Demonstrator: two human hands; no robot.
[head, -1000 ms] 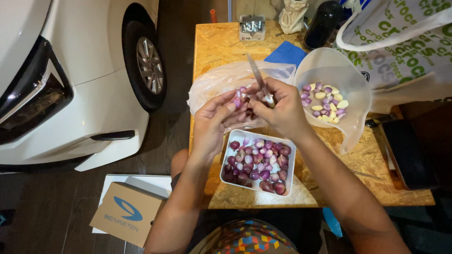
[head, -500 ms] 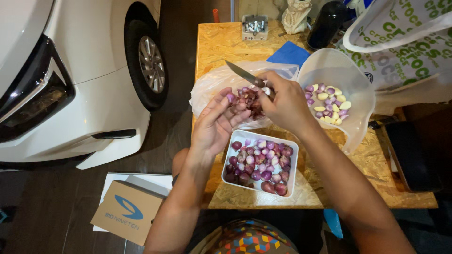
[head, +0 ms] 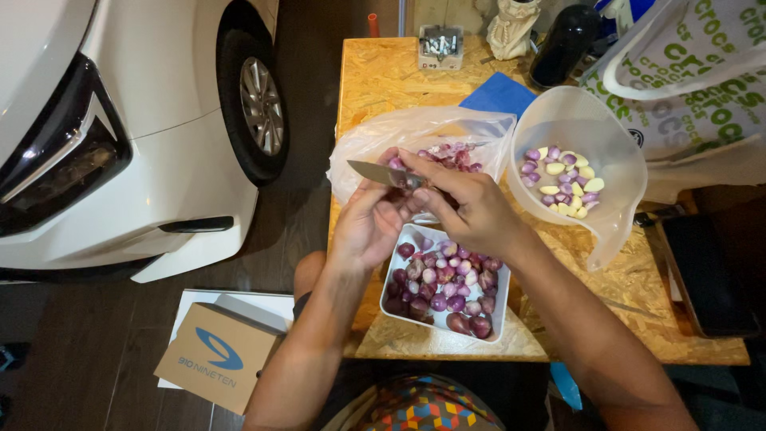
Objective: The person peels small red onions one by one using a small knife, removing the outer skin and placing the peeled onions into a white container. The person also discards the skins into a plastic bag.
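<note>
The knife (head: 375, 172) has been swung leftward, gripped in the right hand (head: 467, 209). A shallot, probably, is pinched by the left hand (head: 369, 227) fingers; peeling continues above the white tray (head: 501, 311).

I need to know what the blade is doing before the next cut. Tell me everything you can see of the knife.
The knife is small, with a bare grey metal blade tapering to a point. Only the blade shows; the handle is hidden inside the right hand, which grips it. It lies nearly level, tip pointing left, above the left hand, in front of the clear plastic bag. The left hand's fingertips close in under the blade's base. Whether it touches a shallot there cannot be told.
</note>
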